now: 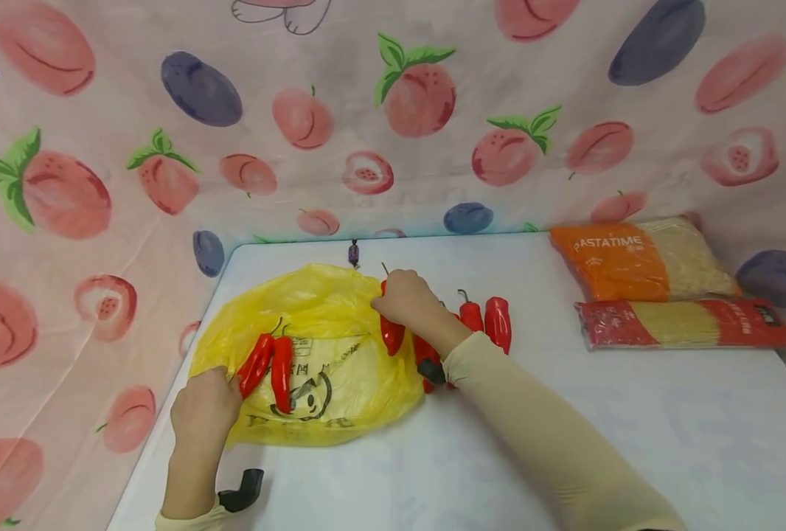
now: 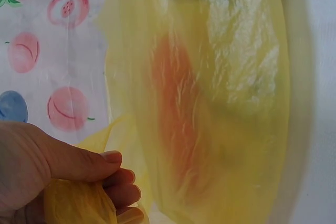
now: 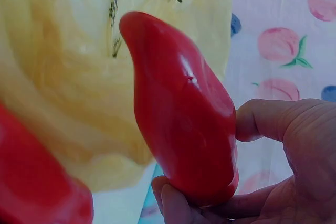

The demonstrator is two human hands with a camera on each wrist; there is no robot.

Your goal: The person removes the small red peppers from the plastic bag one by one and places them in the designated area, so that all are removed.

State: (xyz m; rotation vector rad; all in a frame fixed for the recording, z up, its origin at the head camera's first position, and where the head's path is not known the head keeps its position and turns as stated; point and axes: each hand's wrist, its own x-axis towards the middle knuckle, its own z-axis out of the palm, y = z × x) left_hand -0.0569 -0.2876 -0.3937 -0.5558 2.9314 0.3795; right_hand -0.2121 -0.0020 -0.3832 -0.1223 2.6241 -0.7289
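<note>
In front of me, the person's left hand (image 1: 205, 409) pinches the edge of a yellow bag (image 1: 313, 295), which lies on the white counter (image 1: 340, 487) with two peppers (image 1: 282, 372) inside it. The right hand (image 1: 411, 299), well apart from the left, holds one red pepper (image 1: 391, 335) between thumb and fingers at the bag's right side, and further peppers (image 1: 498, 322) lie just beside, on the counter.

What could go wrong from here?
The glossy red pepper might slip, since the right hand holds it near one end. The thin yellow bag might tear where the left hand grips it. A tug there could also shift the two peppers beside that hand.
</note>
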